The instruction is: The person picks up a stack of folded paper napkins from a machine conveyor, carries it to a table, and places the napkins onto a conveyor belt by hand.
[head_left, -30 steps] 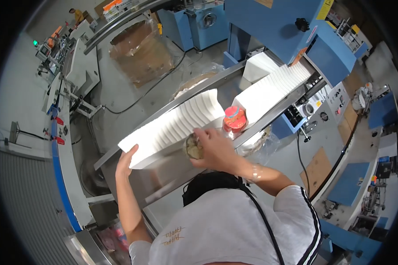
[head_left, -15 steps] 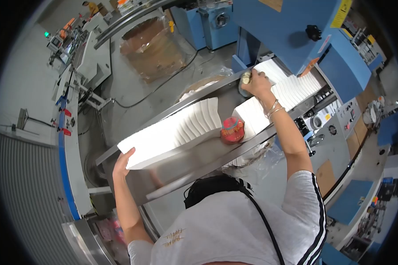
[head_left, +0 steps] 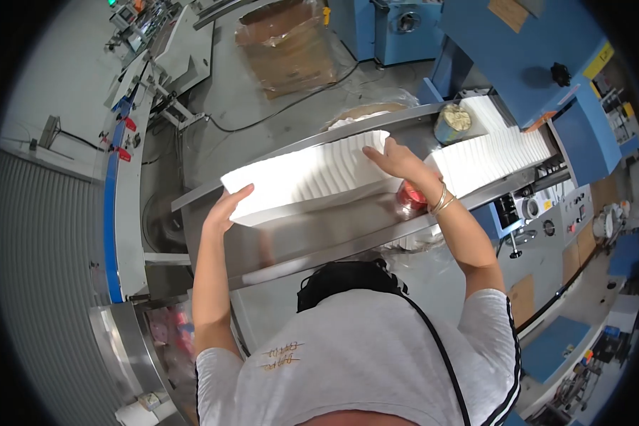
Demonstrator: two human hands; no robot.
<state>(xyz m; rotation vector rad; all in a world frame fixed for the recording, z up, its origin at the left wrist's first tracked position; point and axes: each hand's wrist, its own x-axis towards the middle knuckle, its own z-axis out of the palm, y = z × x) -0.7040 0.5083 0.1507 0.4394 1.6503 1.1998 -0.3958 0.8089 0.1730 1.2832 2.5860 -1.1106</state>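
Observation:
A long white stack of thin folded sheets (head_left: 312, 177), probably paper, lies slantwise on a steel trough (head_left: 298, 245). My left hand (head_left: 224, 211) grips its left end, thumb on top and the other fingers hidden. At the opposite end, my right hand (head_left: 396, 160) has closed over the sheets, some fingers out of sight. Right of that hand, a second white stack (head_left: 500, 157) runs toward the blue machine. A can with pale crumpled contents (head_left: 453, 123) stands by the trough's far edge. My right forearm partly covers a red container (head_left: 410, 199).
The blue machine (head_left: 518, 64) overhangs the trough's right end. Beyond the trough stands a large cardboard box lined with plastic (head_left: 287, 53). A cable (head_left: 284, 117) crosses the floor. At left is a long machine with a blue edge (head_left: 111, 213).
My right hand has let go of the can and moved left onto the near stack's right end. My left hand stays on the other end. The whole view has shifted.

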